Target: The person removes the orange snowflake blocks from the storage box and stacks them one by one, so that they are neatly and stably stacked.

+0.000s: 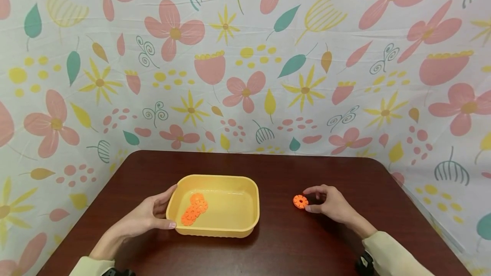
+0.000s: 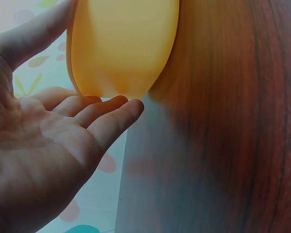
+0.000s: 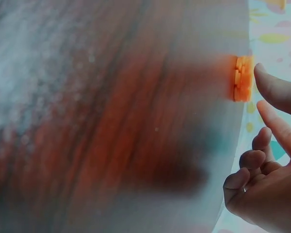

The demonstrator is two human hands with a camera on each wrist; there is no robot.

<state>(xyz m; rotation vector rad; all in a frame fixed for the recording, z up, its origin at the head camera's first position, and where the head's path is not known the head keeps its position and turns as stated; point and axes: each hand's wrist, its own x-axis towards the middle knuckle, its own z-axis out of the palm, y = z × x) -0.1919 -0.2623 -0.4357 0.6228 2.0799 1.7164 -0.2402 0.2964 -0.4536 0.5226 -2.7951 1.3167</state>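
Observation:
A yellow rectangular plastic tray (image 1: 215, 231) stands on the table, with several orange notched discs (image 1: 191, 215) overlapping in its left part. My left hand (image 1: 147, 215) holds the tray's left end, its thumb at the near corner and a finger at the far one. In the left wrist view the left hand's fingertips (image 2: 135, 108) touch the tray's wall (image 2: 121, 53). To the tray's right lie orange notched discs (image 1: 300, 201), seemingly stacked in the right wrist view (image 3: 243, 78). My right hand (image 1: 333, 203) is beside them, thumb and index finger spread; whether they touch is unclear.
Both hands are over a dark reddish-brown wooden table (image 1: 276, 250) with rounded far corners. A white cloth (image 1: 245, 58) printed with flowers and leaves hangs behind the table and along its sides.

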